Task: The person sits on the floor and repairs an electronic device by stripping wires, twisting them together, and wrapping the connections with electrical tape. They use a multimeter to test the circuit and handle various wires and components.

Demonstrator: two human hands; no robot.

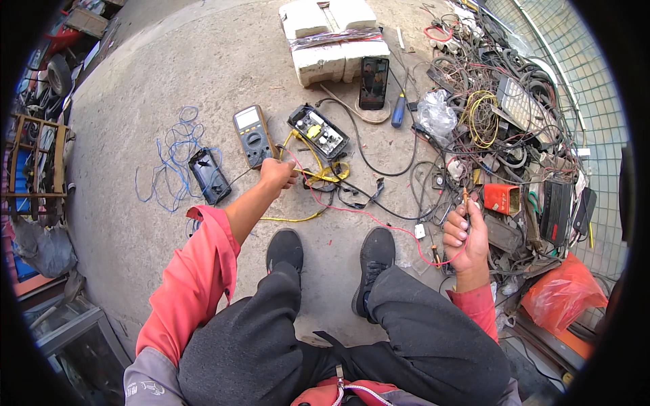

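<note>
While the left grip [277, 175] is held at the lower right corner of the multimeter [253, 137], an orange probe [465, 197] is clasped in the right grip [467, 223], toward the right edge of the concrete floor [156, 88]. The right grip is closed narrowly around the probe, whose slim end is pointed toward the floor's far edge. The left fingers are curled, but whether anything is pinched between them cannot be told.

The multimeter is laid left of the floor's middle, with its screen at the far end. From beside it, a red lead [365, 213] is strung in a loose curve to the right grip. To the right of the multimeter, an opened black case [343, 153] is set down, in which a circuit board [325, 139] is exposed; a yellow cable [298, 218] is trailed nearby. On the other side, a black shell [208, 177] is placed beside a tangle of blue wire [169, 169].

Toward the far edge, a phone [373, 84] is stood upright before a white foam block [332, 57], with a blue screwdriver [398, 111] laid near it. Along the right edge, cables [467, 108] are heaped, and a red box [500, 198] is lodged among them.
</note>
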